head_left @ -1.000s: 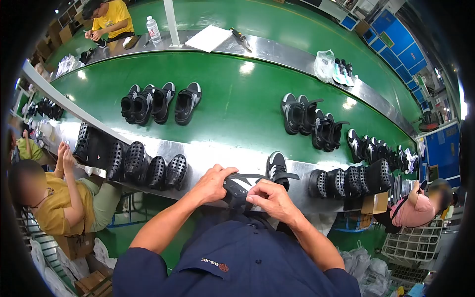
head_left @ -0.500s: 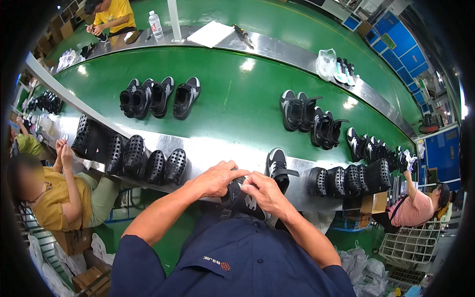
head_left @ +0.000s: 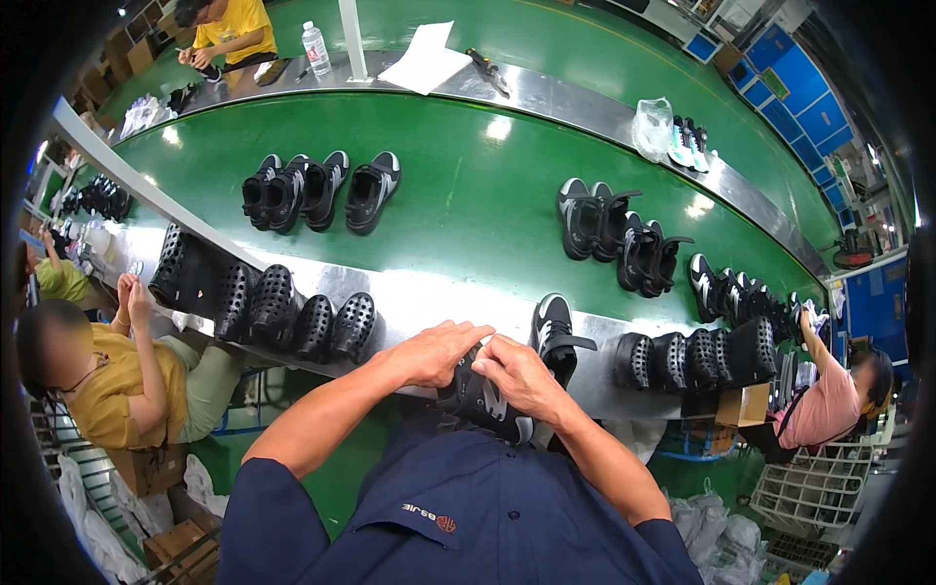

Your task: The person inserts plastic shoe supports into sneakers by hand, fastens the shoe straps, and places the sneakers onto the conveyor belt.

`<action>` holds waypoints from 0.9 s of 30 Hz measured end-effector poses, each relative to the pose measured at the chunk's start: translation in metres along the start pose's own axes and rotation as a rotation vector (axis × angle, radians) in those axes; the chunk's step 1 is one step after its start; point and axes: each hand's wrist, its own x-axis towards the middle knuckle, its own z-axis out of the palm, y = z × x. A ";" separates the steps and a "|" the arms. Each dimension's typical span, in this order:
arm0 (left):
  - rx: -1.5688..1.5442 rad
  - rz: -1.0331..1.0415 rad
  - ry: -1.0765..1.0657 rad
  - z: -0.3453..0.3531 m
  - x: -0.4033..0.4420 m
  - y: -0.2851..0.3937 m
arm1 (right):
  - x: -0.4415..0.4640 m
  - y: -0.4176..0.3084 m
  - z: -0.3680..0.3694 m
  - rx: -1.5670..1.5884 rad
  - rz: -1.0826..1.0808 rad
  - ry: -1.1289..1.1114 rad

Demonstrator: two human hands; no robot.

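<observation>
Head view: at the centre of the clock I see a black sneaker with white side markings (head_left: 494, 406), its pale toe pointing to four o'clock. The bare right hand (head_left: 519, 376) is pinched narrow on its upper; the bare left hand (head_left: 437, 355) curves over its far end, underside hidden, so I cannot tell its grip. At one o'clock a strapped black-and-white sneaker (head_left: 554, 330) stands on the silver metal bench (head_left: 429, 291). I judge that steady left support and light, even right-hand pressure would avoid twisting the upper.
</observation>
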 end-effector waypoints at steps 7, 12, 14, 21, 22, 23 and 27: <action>-0.002 -0.029 -0.091 -0.010 0.002 0.009 | -0.001 -0.005 0.000 0.012 -0.058 0.012; -0.023 -0.024 -0.072 -0.012 0.004 0.010 | 0.006 0.009 0.007 -0.034 -0.064 0.049; -0.045 -0.033 -0.068 -0.014 0.003 0.011 | 0.008 0.012 0.009 -0.087 -0.047 0.041; -0.228 -0.140 0.160 0.018 -0.011 -0.015 | 0.022 0.018 0.019 -0.226 -0.114 0.296; -0.256 -0.245 0.178 0.022 -0.015 -0.016 | 0.019 0.023 0.017 -0.271 -0.102 0.413; -0.285 -0.351 0.200 0.025 -0.019 -0.016 | 0.013 0.027 0.013 -0.312 -0.136 0.538; -0.316 -0.721 0.292 0.057 -0.013 -0.029 | -0.019 0.025 0.004 0.013 0.293 0.479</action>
